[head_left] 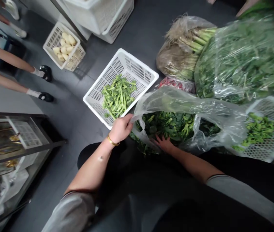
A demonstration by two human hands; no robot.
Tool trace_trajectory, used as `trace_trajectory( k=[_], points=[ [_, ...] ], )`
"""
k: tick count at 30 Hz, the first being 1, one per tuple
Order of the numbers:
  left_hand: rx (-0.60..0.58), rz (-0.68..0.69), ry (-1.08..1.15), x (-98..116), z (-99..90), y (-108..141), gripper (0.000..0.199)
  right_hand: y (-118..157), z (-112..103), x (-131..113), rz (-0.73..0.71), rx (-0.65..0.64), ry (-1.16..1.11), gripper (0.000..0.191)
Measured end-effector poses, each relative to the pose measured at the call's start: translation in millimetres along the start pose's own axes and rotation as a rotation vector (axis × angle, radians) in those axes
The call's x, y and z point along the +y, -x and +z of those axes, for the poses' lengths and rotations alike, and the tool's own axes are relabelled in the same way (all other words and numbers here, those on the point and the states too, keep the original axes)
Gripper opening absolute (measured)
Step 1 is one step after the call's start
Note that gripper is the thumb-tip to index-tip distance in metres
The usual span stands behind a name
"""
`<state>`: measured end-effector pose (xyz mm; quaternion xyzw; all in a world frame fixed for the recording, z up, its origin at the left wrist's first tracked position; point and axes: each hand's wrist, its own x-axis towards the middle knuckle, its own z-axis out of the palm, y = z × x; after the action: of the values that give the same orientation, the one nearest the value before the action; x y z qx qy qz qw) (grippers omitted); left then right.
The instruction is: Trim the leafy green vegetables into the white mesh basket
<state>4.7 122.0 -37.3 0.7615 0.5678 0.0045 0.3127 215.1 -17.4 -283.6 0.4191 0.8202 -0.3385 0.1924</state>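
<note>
The left hand (121, 129) is clenched on the gathered edge of a clear plastic bag (187, 111). The thin film could tear or slip from that grip if pulled hard, which would likely let the leafy greens (166, 125) inside slide out. Sprigs already poke past the bag's lower edge, so loose pieces could drop to the dark floor (74, 109). The right hand (164, 143) is released, its fingers spread on the greens at the bag's mouth. At far left, a co-worker's legs (6, 61) stand near the crates, where a careless step could knock one.

Going rightward, a small white perforated crate (54, 35) holds pale peeled tubers (63, 48), probably potatoes. Above it, a larger white crate (118, 24) shows no contents. A central white crate (137, 64), just beside the left hand, holds trimmed green stalks (118, 96). Beyond the clear bag lie a bag of long-stemmed bundled vegetables (185, 48), a bag of reddish produce (175, 84) and a large bag of leafy greens (243, 58). At far right, a white crate (272, 108), overlapped by the clear bag, holds chopped greens (255, 129).
</note>
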Motion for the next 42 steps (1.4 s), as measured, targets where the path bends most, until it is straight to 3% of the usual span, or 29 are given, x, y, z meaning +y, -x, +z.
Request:
trace_trajectory(
  k=[4,8,11,13,15,17,18,20,23,27,29,31,32,34,37,38,40,42],
  points=[
    [0.036,0.043,-0.015,-7,-2.4,1,0.027,-4,-20,21,0.024,-0.012,-0.072,0.043],
    [0.047,0.029,-0.092,-21,-5.8,-1,0.029,1,-69,56,0.149,0.08,-0.123,0.037],
    [0.086,-0.056,-0.158,-32,-9.1,4,0.029,23,-113,78,0.269,0.164,-0.163,0.034],
    [0.186,-0.099,-0.17,-33,-12.8,15,0.032,45,-140,84,0.34,0.215,-0.188,0.03],
    [0.326,-0.052,-0.093,-27,-15.9,32,0.044,73,-166,81,0.377,0.268,-0.213,0.03],
    [0.395,0.076,0.097,-15,-14.3,50,0.052,103,-194,70,0.332,0.306,-0.265,0.028],
    [0.368,0.138,0.226,-7,-10.7,58,0.054,118,-209,60,0.267,0.307,-0.311,0.026],
    [0.2,0.206,0.53,11,2.9,68,0.061,145,-241,35,0.082,0.262,-0.425,0.02],
    [-0.153,0.194,1.018,39,33.8,74,0.072,167,-283,-16,-0.152,0.154,-0.562,0.016],
    [-0.533,0.253,1.507,66,63.3,87,0.073,144,-319,-82,-0.291,0.113,-0.663,0.019],
    [-0.553,0.235,1.678,71,62.5,95,0.067,121,-332,-102,-0.302,0.112,-0.747,0.021],
    [-0.429,0.134,1.78,71,51.5,98,0.048,104,-342,-110,-0.266,0.167,-0.885,0.021],
    [-0.355,0.068,1.802,69,43.6,98,0.037,100,-346,-109,-0.24,0.248,-0.972,0.021],
    [-0.269,-0.047,1.83,64,26.4,94,0.022,104,-346,-100,-0.192,0.528,-1.167,0.021],
    [-0.147,-0.108,1.958,59,7.7,85,0.024,128,-316,-89,-0.166,0.927,-1.415,0.023],
    [-0.06,-0.107,2.014,60,5.1,82,0.024,136,-297,-91,-0.172,0.894,-1.459,0.026],
    [0.12,-0.098,2.087,65,5.1,77,0.022,143,-251,-105,-0.141,0.573,-1.48,0.04],
    [0.203,-0.076,2.107,70,9.1,77,0.02,139,-209,-127,-0.159,0.405,-1.529,0.048]
  ],
)
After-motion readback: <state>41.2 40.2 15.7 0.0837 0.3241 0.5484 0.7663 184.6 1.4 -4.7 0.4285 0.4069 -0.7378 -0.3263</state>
